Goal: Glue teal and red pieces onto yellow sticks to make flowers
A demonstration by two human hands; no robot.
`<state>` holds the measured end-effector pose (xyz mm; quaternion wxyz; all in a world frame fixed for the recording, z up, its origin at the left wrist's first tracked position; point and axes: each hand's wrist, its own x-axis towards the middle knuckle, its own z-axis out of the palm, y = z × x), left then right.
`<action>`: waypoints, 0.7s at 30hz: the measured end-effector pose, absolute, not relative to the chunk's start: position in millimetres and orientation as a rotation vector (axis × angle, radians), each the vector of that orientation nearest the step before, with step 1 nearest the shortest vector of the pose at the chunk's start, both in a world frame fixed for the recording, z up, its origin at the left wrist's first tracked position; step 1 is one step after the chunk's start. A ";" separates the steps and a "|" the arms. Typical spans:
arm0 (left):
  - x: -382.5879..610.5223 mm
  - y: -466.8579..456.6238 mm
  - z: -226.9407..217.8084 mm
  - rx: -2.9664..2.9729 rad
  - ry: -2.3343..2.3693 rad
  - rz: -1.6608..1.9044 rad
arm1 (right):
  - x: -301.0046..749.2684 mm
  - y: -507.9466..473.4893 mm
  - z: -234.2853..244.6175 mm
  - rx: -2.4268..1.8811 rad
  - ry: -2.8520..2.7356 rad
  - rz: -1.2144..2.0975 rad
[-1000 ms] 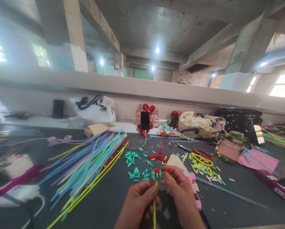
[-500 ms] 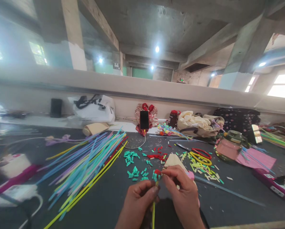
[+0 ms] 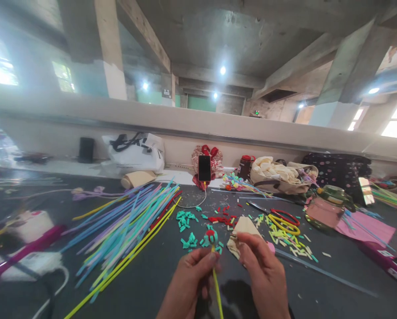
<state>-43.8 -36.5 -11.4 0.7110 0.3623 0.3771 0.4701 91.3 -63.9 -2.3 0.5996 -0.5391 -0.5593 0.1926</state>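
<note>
My left hand (image 3: 192, 278) pinches a yellow-green pipe cleaner (image 3: 216, 287) between thumb and fingers. At its top sits a small red and teal flower head (image 3: 211, 236), just above my fingertips. To the right, apart from the flower, my right hand (image 3: 263, 271) is closed in a pinch; what it grips, if anything, is too small to make out. A cream cloth piece (image 3: 247, 227) lies behind my right fingers. Short teal pieces (image 3: 189, 240) lie beyond my left hand, with red pieces (image 3: 222, 219) farther back.
Long pipe cleaners (image 3: 128, 235) are spread at the left. Scissors (image 3: 283, 221) with red and yellow handles lie beside short yellow pieces (image 3: 278, 235) on the right. A phone (image 3: 204, 168) stands at the back. A jug (image 3: 328, 208) and a purple power strip (image 3: 386, 259) are farther right.
My right hand has drawn away to the right from the flower head. The flower head has tilted, with its red centre turned toward me. The view has shifted slightly left.
</note>
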 end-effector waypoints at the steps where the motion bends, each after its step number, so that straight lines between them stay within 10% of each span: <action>1: -44.5 -36.0 -10.6 0.711 0.812 1.072 | 88.7 -64.2 -6.5 -1.272 -1.286 0.492; 21: -43.3 -29.6 -20.4 0.581 0.694 1.090 | 61.0 -61.6 -31.7 -1.234 -1.314 0.934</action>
